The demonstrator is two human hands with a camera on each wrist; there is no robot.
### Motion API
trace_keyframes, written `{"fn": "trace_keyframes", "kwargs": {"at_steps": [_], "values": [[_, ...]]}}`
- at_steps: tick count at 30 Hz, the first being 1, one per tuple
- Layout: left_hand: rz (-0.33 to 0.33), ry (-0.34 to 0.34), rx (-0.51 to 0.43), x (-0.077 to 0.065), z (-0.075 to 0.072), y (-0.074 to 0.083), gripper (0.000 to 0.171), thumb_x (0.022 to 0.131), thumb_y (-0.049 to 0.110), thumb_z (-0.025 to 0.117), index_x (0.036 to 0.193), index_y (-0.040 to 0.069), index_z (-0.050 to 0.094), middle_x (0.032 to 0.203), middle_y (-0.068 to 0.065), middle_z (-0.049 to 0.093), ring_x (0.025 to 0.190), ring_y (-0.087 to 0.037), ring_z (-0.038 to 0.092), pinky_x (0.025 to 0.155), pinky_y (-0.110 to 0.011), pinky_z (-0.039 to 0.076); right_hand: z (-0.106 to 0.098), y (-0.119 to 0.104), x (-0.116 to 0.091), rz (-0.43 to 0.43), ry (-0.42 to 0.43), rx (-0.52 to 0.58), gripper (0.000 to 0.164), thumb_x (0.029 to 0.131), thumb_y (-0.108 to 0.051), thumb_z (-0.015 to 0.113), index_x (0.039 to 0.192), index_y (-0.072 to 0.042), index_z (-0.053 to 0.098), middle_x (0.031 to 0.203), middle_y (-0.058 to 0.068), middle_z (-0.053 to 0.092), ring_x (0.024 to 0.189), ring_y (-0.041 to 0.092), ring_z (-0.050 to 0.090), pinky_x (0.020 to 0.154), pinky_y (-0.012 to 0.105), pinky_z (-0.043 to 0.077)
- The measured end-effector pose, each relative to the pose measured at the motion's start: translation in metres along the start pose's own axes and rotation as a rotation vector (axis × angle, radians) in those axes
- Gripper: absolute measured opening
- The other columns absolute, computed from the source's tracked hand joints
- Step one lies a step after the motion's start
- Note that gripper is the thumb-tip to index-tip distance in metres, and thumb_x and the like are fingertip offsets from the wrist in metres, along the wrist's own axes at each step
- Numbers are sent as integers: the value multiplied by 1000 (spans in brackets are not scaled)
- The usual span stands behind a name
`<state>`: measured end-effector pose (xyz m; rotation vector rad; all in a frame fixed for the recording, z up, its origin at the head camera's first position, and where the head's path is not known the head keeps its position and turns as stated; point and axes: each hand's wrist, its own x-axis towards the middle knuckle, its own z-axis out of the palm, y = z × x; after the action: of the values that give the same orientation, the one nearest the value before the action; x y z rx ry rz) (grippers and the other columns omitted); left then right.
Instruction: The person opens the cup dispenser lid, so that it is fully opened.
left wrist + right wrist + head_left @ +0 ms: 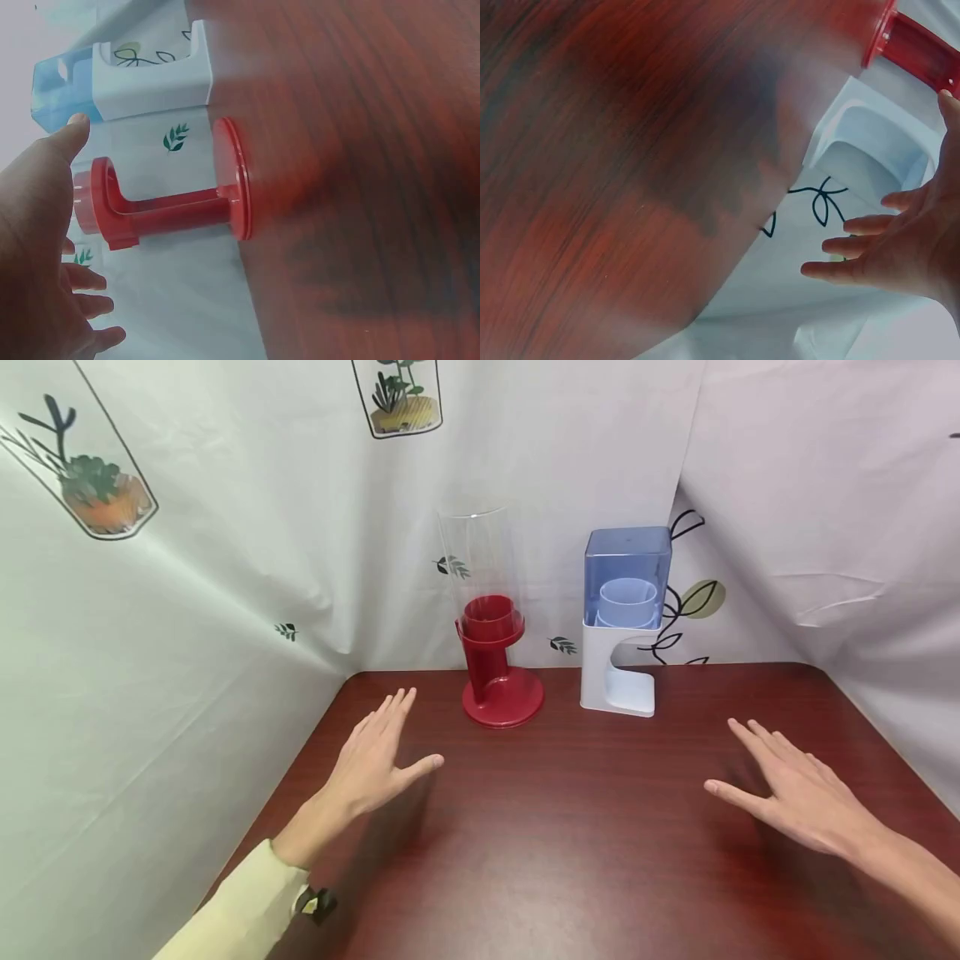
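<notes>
My left hand (372,766) hovers over the left side of the table, fingers straight and thumb spread, holding nothing. Over the right side, my right hand (802,793) is likewise spread and holds nothing. At the back of the table stands a red dispenser-like stand (495,681) with a round base and a clear, open-topped cylinder (477,556) on it; the left hand is nearest to this. To its right is a white stand (597,672) with a C-shaped opening, topped by a translucent blue box (627,547) with a round cup-like part inside. Neither hand touches either item.
The dark red-brown wooden table (540,835) has rounded back corners. White cloth (247,527) printed with plants hangs close behind it and along the left and right sides. A small black device (318,904) is on the left sleeve's cuff.
</notes>
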<state>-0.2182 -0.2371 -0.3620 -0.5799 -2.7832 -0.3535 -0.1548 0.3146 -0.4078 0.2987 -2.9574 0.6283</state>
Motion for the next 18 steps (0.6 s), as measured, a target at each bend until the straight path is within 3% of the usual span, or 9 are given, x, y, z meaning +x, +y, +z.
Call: {"fn": "trace_keyframes", "kwargs": {"at_steps": [9, 18], "values": [[27, 27, -32, 13, -8, 13, 112, 91, 70, 71, 171, 14, 18, 173, -14, 28, 160, -33, 24, 125, -60, 24, -3, -5, 8, -51, 86, 19, 107, 94, -59, 75, 169, -6, 21, 167, 29, 30, 150, 58, 26, 118, 75, 19], [55, 64, -72, 27, -13, 27, 114, 90, 67, 74, 172, 14, 17, 174, -9, 26, 161, -29, 24, 124, -59, 27, -7, -14, 24, -46, 85, 24, 111, 91, -59, 77, 169, -3, 21, 166, 32, 29, 150, 56, 29, 112, 77, 26]]}}
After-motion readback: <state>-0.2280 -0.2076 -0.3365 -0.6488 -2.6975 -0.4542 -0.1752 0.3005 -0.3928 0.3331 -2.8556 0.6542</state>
